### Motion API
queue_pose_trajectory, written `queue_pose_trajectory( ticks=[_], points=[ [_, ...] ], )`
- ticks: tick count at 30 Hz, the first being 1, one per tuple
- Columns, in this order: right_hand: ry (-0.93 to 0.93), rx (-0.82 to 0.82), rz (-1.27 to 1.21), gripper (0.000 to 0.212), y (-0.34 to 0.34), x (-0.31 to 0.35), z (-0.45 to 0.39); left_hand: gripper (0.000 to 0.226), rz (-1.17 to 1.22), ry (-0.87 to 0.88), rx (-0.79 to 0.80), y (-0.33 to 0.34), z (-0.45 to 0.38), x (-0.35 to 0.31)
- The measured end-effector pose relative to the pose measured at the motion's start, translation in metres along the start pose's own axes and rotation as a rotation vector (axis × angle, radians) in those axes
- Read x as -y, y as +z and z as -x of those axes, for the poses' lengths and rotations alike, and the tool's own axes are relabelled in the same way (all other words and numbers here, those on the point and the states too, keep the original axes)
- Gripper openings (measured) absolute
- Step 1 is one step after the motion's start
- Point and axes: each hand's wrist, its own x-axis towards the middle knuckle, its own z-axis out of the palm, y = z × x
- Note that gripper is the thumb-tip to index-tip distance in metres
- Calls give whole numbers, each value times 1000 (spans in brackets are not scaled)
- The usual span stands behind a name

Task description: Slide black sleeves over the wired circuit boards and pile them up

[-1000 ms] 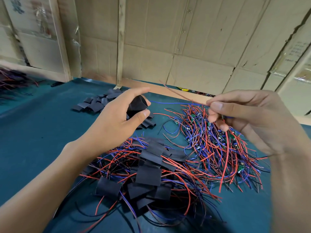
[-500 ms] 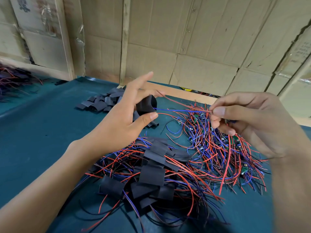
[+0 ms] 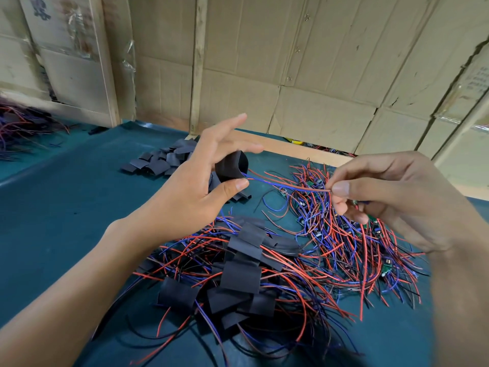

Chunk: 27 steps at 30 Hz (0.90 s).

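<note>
A: From the head view, what could go wrong here?

B: The left hand (image 3: 195, 197) pinches an opened black sleeve (image 3: 231, 166) between thumb and middle fingers, its other fingers spread. The right hand (image 3: 391, 197) pinches a red wire and a blue wire (image 3: 288, 184) whose free ends just enter the sleeve's mouth. The wires look limp, so I'd judge they could buckle or slip back out. The squeezed sleeve could also flatten and close its opening

A: And the circuit board?

B: It sits in the curled right fingers, mostly hidden. Its corners might catch on the sleeve rim. The trailing wires hang toward the unsleeved pile (image 3: 352, 242), right of the sleeve, and could drag neighbours along

A: Where does everything else lie?

B: The finished pile (image 3: 238, 271) lies below the sleeve on the green desk (image 3: 58, 213). The spare sleeves (image 3: 158, 161) lie left of it

A: Any writing?

B: There are dark marks on the cardboard wall (image 3: 291, 62) at top left and faint print at far right, both too blurred to read. No brand shows
</note>
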Motion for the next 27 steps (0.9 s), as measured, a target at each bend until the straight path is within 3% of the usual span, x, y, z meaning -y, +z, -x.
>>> queue_pose_trajectory(
  ticks=[4,9,21,27],
  points=[
    [-40,26,17,20,-1,0,1,79,-43,-1,24,1,1,0],
    [-49,76,92,42,-5,2,4,75,-28,-26,-4,3,2,0],
    [-3,71,116,25,-5,-3,1,77,-64,-75,40,2,3,-9],
    [-17,-35,184,14,13,-7,-8,70,-374,23,180,11,1,-19]
  ],
)
